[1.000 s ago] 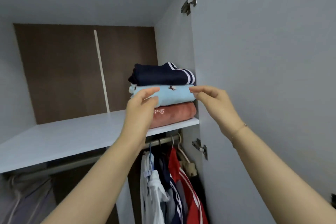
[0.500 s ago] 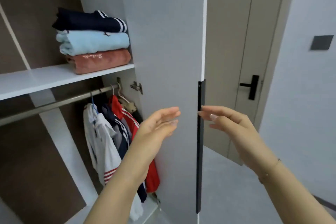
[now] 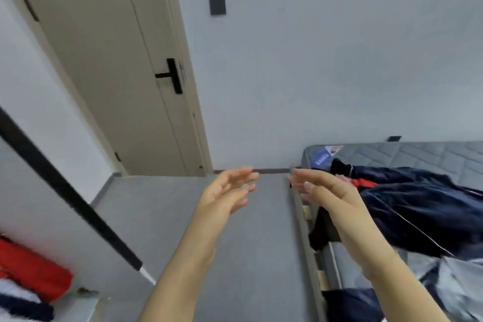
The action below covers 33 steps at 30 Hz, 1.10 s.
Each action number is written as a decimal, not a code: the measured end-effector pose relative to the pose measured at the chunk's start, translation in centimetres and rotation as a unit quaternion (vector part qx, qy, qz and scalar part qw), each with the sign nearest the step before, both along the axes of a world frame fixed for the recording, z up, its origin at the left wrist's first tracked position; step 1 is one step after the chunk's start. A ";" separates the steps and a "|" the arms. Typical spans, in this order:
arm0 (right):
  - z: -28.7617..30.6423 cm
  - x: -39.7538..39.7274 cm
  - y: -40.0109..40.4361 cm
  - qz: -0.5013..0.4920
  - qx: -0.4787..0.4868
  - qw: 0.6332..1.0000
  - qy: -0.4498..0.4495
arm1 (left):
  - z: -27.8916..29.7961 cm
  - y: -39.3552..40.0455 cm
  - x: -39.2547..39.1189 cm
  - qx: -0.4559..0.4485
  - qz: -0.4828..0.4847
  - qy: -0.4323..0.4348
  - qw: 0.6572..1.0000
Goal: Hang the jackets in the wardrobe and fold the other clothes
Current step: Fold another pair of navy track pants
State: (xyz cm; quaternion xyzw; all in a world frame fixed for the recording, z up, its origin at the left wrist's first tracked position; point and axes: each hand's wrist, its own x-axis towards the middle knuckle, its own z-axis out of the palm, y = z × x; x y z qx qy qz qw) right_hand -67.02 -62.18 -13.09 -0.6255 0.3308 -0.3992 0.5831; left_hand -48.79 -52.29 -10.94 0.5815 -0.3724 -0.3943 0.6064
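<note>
Both bare forearms reach forward from the bottom edge, palms turned toward each other. The left hand (image 3: 226, 197) and the right hand (image 3: 326, 192) are raised side by side, apart, with a gap between their fingertips; the fingers of each are loosely extended and hold nothing.

At 4 o'clock from the right hand, a dark navy jacket with thin white piping and a red patch (image 3: 418, 206) lies crumpled on the grey quilted mattress (image 3: 423, 155), partly hanging over its near edge. At 8 o'clock, in the bottom left corner, red, white and navy hanging clothes (image 3: 28, 287) show, blurred, beside the white wardrobe door with a long black edge handle (image 3: 65, 188).

Beyond the hands lies grey floor (image 3: 162, 206). At 11 o'clock stands a beige room door with a black lever handle (image 3: 171, 78), closed. At 12 o'clock a small dark square wall switch (image 3: 217, 5) sits on the pale wall.
</note>
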 end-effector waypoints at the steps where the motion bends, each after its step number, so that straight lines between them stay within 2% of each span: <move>1: -0.9 -2.9 -1.5 -0.023 0.006 1.000 -0.001 | -0.9 -2.6 -2.5 0.010 -0.031 0.011 0.999; 7: -7.5 -20.1 -9.1 -0.165 0.054 0.985 0.016 | -8.2 -16.8 -19.4 0.093 -0.177 0.077 0.977; 14: -16.7 -32.0 -11.6 -0.315 0.189 0.930 0.010 | -17.4 -25.2 -31.5 0.204 -0.322 0.054 0.923; 21: -28.2 -36.1 -13.8 -0.449 0.283 0.847 -0.022 | -31.4 -31.2 -37.5 0.347 -0.410 0.007 0.843; 25: -36.1 -36.3 -14.8 -0.533 0.330 0.778 -0.038 | -40.7 -34.2 -39.7 0.396 -0.460 -0.030 0.795; 28: -41.8 -36.4 -15.8 -0.579 0.364 0.728 -0.049 | -46.4 -36.8 -41.7 0.384 -0.480 -0.073 0.786; 33: -48.8 -37.0 -16.9 -0.627 0.399 0.665 -0.074 | -53.9 -40.9 -46.6 0.303 -0.506 -0.177 0.788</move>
